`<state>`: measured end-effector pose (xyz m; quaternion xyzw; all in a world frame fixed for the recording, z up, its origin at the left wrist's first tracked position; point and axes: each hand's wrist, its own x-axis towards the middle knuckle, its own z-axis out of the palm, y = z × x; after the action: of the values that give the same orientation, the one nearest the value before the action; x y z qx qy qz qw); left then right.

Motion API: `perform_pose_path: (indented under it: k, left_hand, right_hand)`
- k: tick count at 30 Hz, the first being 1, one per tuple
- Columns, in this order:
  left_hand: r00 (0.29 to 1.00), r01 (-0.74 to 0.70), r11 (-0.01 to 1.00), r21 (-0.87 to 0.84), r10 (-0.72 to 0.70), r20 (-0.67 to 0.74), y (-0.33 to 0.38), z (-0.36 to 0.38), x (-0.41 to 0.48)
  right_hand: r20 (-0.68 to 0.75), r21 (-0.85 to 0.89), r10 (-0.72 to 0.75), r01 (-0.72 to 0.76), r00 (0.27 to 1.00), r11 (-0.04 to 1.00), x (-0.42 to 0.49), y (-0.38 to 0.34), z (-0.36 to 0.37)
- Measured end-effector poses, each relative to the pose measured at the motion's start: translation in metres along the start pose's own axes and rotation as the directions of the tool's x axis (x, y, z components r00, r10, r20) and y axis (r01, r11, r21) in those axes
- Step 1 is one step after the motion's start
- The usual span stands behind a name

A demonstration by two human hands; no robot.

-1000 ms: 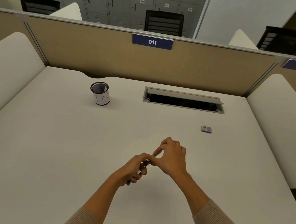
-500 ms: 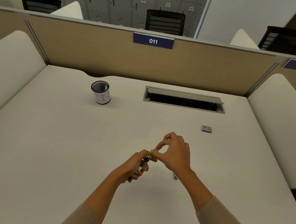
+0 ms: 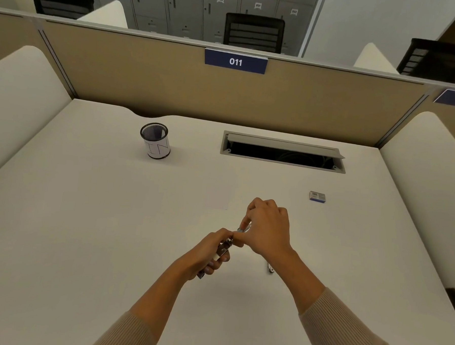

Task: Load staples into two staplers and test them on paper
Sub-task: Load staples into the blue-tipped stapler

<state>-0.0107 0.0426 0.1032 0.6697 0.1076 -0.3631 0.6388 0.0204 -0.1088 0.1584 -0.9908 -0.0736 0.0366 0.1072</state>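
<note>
Fingers (image 3: 241, 223) pinch stapler (image 3: 222, 250); mesh cup (image 3: 155, 141) contents unclear.

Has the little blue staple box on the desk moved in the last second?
No. The staple box lies in the same spot, below the right end of the cable hatch, apart from both hands.

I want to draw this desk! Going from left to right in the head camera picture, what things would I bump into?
Mesh pen cup → left hand holding a stapler → right hand → cable hatch → small staple box.
</note>
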Motion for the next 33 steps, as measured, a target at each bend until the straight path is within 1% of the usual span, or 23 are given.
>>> perform_pose_path:
  k: [6,9,17,21,24,28,33]
  left_hand:
    - [1.0,0.003,0.999,0.046,-0.005,0.028,-0.001,0.003,0.0]
    - [0.999,-0.008,0.999,0.051,0.006,0.035,-0.001,0.005,0.0]
    - [1.0,0.0,0.997,0.083,-0.002,0.027,0.001,0.009,-0.003]
    - [1.0,0.005,0.998,0.067,-0.007,0.03,0.001,0.01,-0.005]
    - [1.0,-0.001,0.998,0.066,0.0,0.023,0.0,0.009,-0.005]
    - [1.0,-0.003,0.999,0.043,0.002,0.015,-0.002,0.007,-0.005]
    - [1.0,-0.02,1.0,0.007,0.02,0.011,-0.002,0.006,-0.007]
  right_hand:
    - [0.086,-0.101,0.046,-0.037,0.995,0.994,0.005,-0.003,-0.003]
    - [0.088,-0.16,0.043,-0.029,0.995,0.987,0.008,-0.004,-0.003]
    - [0.113,-0.178,0.09,-0.069,0.99,0.982,0.012,-0.004,-0.003]
    - [0.131,-0.176,0.103,-0.079,0.986,0.981,0.01,-0.003,-0.003]
    - [0.108,-0.098,0.11,-0.1,0.988,0.99,0.005,0.0,0.0]
    - [0.067,0.091,0.091,-0.097,0.994,0.991,-0.005,0.006,0.006]
    - [0.065,0.297,0.153,-0.166,0.986,0.941,-0.014,0.011,0.016]
